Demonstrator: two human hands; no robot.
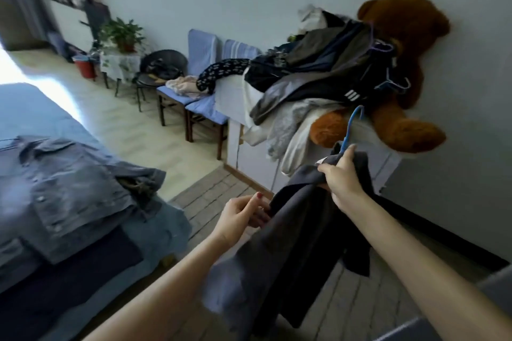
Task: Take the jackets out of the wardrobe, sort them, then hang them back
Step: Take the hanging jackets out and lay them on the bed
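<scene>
Closest to me, the person's right hand [342,177] is curled tight around the collar of a dark grey cloth jacket [288,252], pinching it together with the neck of a blue plastic hanger [351,130] whose hook pokes up above the knuckles. The jacket hangs from that grip in front of the person, its body and one sleeve drooping below both forearms. The left hand [243,214] is at the jacket's left edge, fingers bent and thumb raised, touching the fabric; whether it truly pinches the cloth I cannot tell. Left of the jacket, on a bed with a blue cover [163,232], a faded blue denim jacket [72,188] lies spread flat on top of a darker garment. Beyond the jacket, just behind the raised right hand, stands a white cabinet [249,158] piled with a heap of dark jackets and pale clothes [313,75], several thin wire hangers sticking out of it. A big brown plush bear [407,36] sits against the pale wall at the right of that heap, one leg resting on the cabinet top. Farther off, left of the cabinet, two wooden chairs with blue cushions [199,102] carry crumpled clothing, and past them a potted green plant [123,34] stands on a small covered table.
</scene>
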